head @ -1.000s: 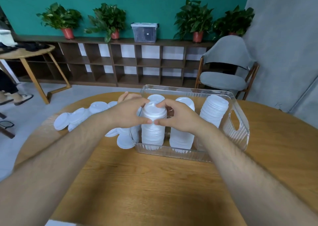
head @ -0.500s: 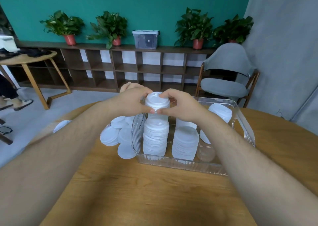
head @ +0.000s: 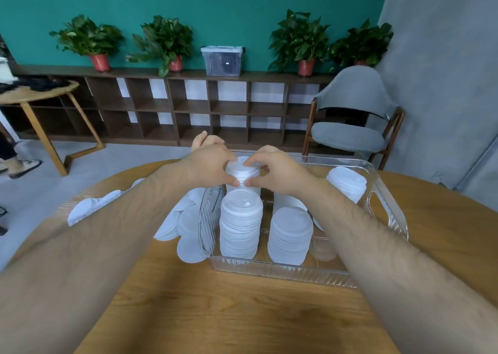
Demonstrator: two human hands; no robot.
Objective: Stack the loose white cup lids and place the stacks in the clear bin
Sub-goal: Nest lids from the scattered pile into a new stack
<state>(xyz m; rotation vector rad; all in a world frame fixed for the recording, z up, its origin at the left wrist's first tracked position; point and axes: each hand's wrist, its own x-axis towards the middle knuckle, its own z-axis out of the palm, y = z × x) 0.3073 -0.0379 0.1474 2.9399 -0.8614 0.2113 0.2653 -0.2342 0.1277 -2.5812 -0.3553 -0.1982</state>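
A person's left hand (head: 208,165) and right hand (head: 277,172) pinching a small stack of white lids (head: 242,171) from both sides, just above the tall stack (head: 240,227) inside the clear bin (head: 283,273), loose lids (head: 190,248) on the wooden table (head: 215,313) beside it

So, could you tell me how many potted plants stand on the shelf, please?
4: the far-left plant; a second left of the storage box; a third right of it; a fourth above the grey chair.

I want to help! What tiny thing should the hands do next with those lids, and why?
Probably lower the held lids into the clear bin: the left hand and right hand grip them just above the front left stack, not yet set down.
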